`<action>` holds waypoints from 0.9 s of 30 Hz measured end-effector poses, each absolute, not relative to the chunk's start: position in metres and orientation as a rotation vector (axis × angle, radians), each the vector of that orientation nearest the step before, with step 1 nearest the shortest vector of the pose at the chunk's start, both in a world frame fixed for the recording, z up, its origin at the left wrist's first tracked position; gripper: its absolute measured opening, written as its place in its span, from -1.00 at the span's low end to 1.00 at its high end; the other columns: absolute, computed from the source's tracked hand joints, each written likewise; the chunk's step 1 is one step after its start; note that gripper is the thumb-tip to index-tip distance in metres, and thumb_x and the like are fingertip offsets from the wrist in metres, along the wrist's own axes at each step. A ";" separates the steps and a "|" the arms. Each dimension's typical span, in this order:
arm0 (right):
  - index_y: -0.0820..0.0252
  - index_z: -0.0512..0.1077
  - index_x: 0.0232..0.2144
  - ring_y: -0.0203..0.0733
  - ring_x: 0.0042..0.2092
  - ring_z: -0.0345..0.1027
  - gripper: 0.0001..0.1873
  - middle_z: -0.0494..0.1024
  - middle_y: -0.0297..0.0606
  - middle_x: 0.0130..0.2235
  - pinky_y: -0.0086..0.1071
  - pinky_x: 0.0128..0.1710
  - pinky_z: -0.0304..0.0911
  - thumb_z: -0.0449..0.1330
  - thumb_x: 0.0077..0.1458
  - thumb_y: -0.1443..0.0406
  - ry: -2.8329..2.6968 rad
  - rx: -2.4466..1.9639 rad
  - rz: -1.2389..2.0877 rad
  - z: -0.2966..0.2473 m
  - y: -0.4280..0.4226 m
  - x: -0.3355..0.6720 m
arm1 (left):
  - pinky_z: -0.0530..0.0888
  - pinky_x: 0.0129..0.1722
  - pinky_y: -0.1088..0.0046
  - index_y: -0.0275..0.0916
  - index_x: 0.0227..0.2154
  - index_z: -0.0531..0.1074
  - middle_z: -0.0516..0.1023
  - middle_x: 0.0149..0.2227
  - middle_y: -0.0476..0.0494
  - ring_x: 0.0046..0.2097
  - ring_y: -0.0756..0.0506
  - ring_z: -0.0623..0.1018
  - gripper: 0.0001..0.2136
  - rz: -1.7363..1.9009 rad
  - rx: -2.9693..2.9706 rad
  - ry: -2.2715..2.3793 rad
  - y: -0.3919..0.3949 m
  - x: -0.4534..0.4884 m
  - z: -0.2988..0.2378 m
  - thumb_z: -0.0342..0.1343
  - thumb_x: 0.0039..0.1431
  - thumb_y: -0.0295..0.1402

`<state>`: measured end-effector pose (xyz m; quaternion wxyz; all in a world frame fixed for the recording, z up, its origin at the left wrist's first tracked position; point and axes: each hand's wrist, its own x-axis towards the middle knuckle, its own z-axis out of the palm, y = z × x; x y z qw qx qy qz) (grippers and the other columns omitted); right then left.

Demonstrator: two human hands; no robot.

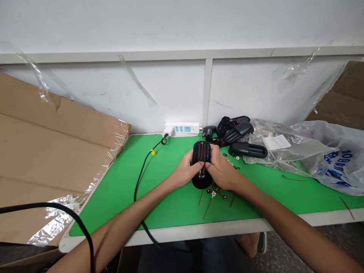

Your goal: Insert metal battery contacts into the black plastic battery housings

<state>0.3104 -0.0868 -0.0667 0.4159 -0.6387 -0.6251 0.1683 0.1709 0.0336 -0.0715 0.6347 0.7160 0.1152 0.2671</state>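
Both my hands hold a black plastic housing [201,157] with red wires running along it, just above the green mat [159,189]. My left hand [186,168] grips its left side with fingers curled round it. My right hand [220,170] grips the right side, thumb pressed near the wires. Under my right hand lie several loose red wires [207,206] and small metal terminals [214,194]. More black housing parts [234,132] are piled behind, with one long piece [248,150] lying to the right.
A white power strip [183,129] sits at the wall, and a black cable [140,178] runs from it over the table's front edge. A large cardboard sheet [51,151] leans at left. Clear plastic bags [321,155] and a cardboard box [344,94] are at right.
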 end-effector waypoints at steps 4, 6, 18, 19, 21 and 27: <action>0.26 0.06 0.21 0.23 0.00 0.44 -0.47 0.49 0.11 0.04 0.10 0.01 0.34 0.01 0.23 0.29 -1.569 -1.645 0.398 -0.068 -0.086 0.309 | 0.40 -0.23 0.45 -0.29 -0.19 0.43 0.46 -0.31 -0.04 -0.26 -0.07 0.41 -0.72 0.575 1.654 0.269 0.031 0.171 -0.071 0.24 0.06 -0.28; 0.25 0.06 0.19 0.22 -0.01 0.44 -0.49 0.50 0.09 0.02 0.08 0.00 0.34 0.01 0.22 0.29 -1.562 -1.648 0.399 -0.070 -0.086 0.307 | 0.37 -0.29 0.47 -0.27 -0.24 0.42 0.41 -0.35 -0.01 -0.30 -0.05 0.37 -0.75 0.561 1.675 0.283 0.030 0.171 -0.071 0.23 0.04 -0.29; 0.29 0.08 0.12 0.25 -0.01 0.39 -0.56 0.47 0.19 0.01 0.15 -0.03 0.34 -0.05 0.22 0.26 -1.603 -1.636 0.379 -0.082 -0.083 0.305 | 0.31 -0.34 0.49 -0.23 -0.36 0.33 0.29 -0.41 0.04 -0.35 -0.02 0.29 -0.83 0.584 1.711 0.304 0.026 0.172 -0.084 0.18 0.03 -0.30; 0.29 0.08 0.12 0.25 -0.01 0.39 -0.56 0.46 0.19 0.01 0.15 -0.03 0.34 -0.05 0.22 0.26 -1.605 -1.640 0.369 -0.083 -0.083 0.305 | 0.30 -0.35 0.49 -0.23 -0.36 0.32 0.28 -0.42 0.04 -0.36 -0.01 0.29 -0.82 0.580 1.706 0.311 0.026 0.172 -0.083 0.18 0.02 -0.30; 0.27 0.09 0.11 0.22 -0.04 0.40 -0.57 0.46 0.15 -0.01 0.12 -0.05 0.36 -0.05 0.22 0.26 -1.607 -1.640 0.360 -0.084 -0.083 0.306 | 0.29 -0.36 0.49 -0.23 -0.36 0.31 0.27 -0.42 0.05 -0.37 0.00 0.28 -0.82 0.569 1.700 0.321 0.025 0.172 -0.081 0.18 0.01 -0.31; 0.24 0.10 0.11 0.23 -0.01 0.38 -0.58 0.46 0.06 -0.08 0.16 0.00 0.34 -0.04 0.22 0.29 -1.638 -1.563 0.328 -0.086 -0.082 0.308 | 0.25 -0.42 0.51 -0.22 -0.39 0.28 0.25 -0.45 0.07 -0.40 0.02 0.25 -0.80 0.545 1.667 0.353 0.021 0.172 -0.075 0.19 0.00 -0.29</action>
